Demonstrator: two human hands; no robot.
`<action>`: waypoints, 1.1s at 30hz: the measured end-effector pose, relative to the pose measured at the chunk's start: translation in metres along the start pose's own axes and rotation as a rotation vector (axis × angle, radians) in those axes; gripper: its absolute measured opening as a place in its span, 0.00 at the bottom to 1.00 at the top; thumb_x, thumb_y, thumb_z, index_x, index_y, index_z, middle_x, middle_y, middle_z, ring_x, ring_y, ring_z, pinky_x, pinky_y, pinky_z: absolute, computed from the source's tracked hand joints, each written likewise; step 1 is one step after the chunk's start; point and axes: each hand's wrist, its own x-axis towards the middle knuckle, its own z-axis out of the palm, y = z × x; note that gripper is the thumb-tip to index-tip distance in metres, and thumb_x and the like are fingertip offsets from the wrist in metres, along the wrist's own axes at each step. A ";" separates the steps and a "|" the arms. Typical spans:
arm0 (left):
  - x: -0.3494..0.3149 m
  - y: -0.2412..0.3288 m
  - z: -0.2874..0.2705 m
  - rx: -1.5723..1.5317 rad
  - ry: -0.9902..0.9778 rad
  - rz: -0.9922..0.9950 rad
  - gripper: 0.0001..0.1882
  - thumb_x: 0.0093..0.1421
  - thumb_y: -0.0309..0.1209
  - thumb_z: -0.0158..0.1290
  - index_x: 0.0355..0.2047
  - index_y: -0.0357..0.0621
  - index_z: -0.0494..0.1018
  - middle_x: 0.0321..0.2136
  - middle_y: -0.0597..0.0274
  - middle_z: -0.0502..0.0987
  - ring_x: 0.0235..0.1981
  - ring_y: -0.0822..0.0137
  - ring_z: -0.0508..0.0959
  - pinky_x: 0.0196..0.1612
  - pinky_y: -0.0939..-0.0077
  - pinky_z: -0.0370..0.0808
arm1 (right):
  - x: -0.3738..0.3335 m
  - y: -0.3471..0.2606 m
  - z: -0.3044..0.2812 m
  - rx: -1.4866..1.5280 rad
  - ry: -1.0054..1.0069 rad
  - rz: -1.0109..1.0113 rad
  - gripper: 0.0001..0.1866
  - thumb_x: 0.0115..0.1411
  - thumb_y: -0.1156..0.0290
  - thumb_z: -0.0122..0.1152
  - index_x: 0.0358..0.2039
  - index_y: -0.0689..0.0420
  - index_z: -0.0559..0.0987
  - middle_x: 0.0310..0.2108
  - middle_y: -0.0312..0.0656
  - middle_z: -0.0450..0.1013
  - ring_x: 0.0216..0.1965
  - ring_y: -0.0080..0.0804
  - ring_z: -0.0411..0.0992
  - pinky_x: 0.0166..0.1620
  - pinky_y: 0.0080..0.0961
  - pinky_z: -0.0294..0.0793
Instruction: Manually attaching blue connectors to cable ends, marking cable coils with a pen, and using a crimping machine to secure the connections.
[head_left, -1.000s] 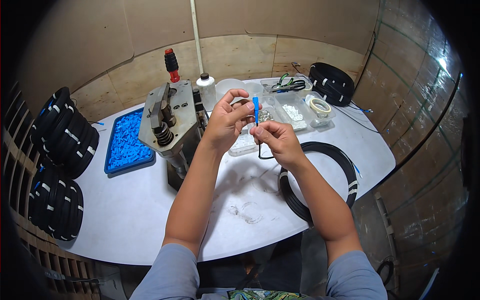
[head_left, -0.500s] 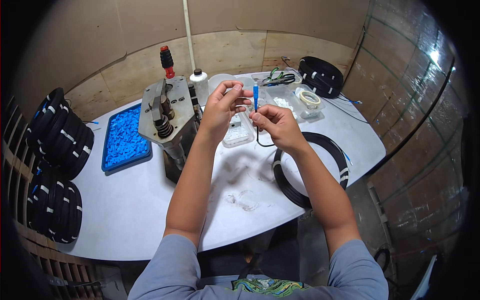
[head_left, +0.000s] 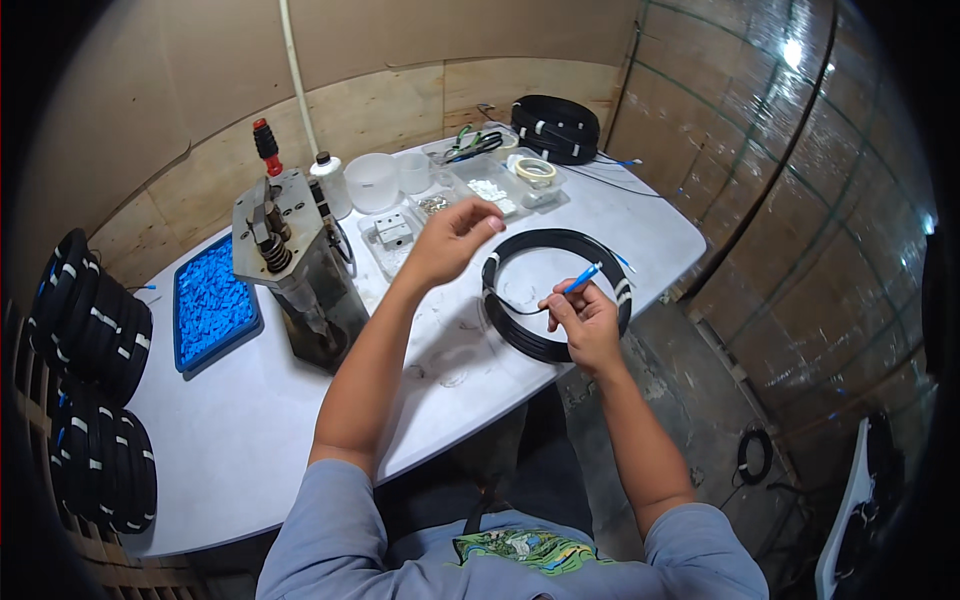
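My right hand is closed around a blue fibre-optic connector on the end of a black cable. The connector slants up to the right, its pale tip clear of my fingers. From my hand the cable runs left toward a black cable coil, which lies on the table beneath and around that hand and is tied with white bands. My left hand hovers left of the coil, over the table. Its fingers are loosely bent, and nothing shows between them and the thumb.
A metal press stands left of my left arm, beside a blue tray of small blue parts. Clear bins, tubs, a bottle and a coil stack line the back. More coils hang at the left.
The view has swung right and down. My right hand has lowered the connector over the coil and tilted it from upright to slanting. My left hand has moved apart from the connector.
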 end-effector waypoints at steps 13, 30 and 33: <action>-0.067 -0.027 0.081 0.878 -0.595 0.375 0.25 0.52 0.54 0.56 0.30 0.42 0.74 0.25 0.57 0.74 0.32 0.56 0.75 0.39 0.66 0.67 | -0.045 0.019 -0.059 -0.206 0.455 0.201 0.23 0.50 0.75 0.69 0.37 0.57 0.62 0.19 0.37 0.70 0.14 0.18 0.65 0.14 0.17 0.61; -0.049 -0.018 0.099 1.018 -0.647 0.415 0.25 0.56 0.55 0.52 0.29 0.42 0.71 0.24 0.55 0.75 0.33 0.55 0.76 0.41 0.62 0.66 | -0.055 -0.019 -0.063 -1.282 -0.045 -0.632 0.24 0.46 0.63 0.64 0.46 0.53 0.76 0.41 0.43 0.70 0.47 0.39 0.68 0.50 0.42 0.63; -0.030 0.025 0.102 1.014 -0.724 0.271 0.25 0.57 0.53 0.52 0.28 0.40 0.72 0.25 0.52 0.76 0.33 0.51 0.77 0.41 0.59 0.69 | -0.046 -0.027 -0.057 -1.296 -0.091 -0.705 0.18 0.44 0.63 0.64 0.37 0.55 0.77 0.36 0.42 0.72 0.42 0.38 0.70 0.45 0.40 0.66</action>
